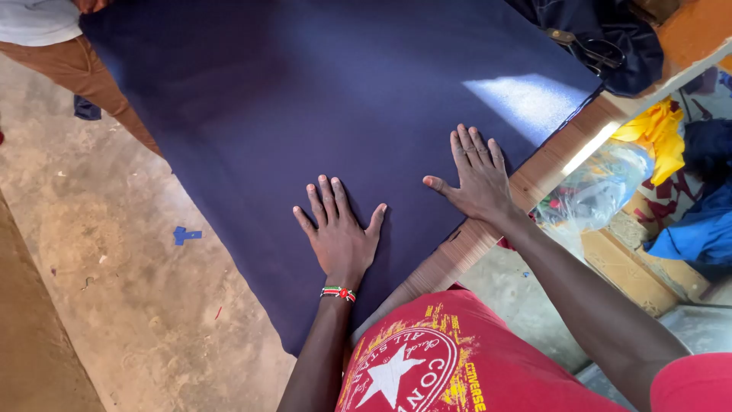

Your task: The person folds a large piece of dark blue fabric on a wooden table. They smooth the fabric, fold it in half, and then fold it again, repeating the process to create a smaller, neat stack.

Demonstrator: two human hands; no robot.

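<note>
A large dark navy cloth (320, 99) lies spread flat over a wooden table (549, 164). My left hand (341, 233) rests palm down on the cloth near its close edge, fingers spread; a beaded bracelet is on that wrist. My right hand (476, 177) also lies flat on the cloth, fingers apart, close to the table's right edge. Neither hand holds anything.
Another person in brown trousers (84, 72) stands at the cloth's far left corner. Scissors (591, 47) lie on a dark fabric heap at the far right. Yellow and blue cloths (671, 137) and a plastic bag (602, 187) sit beside the table. Scraps dot the concrete floor (114, 267).
</note>
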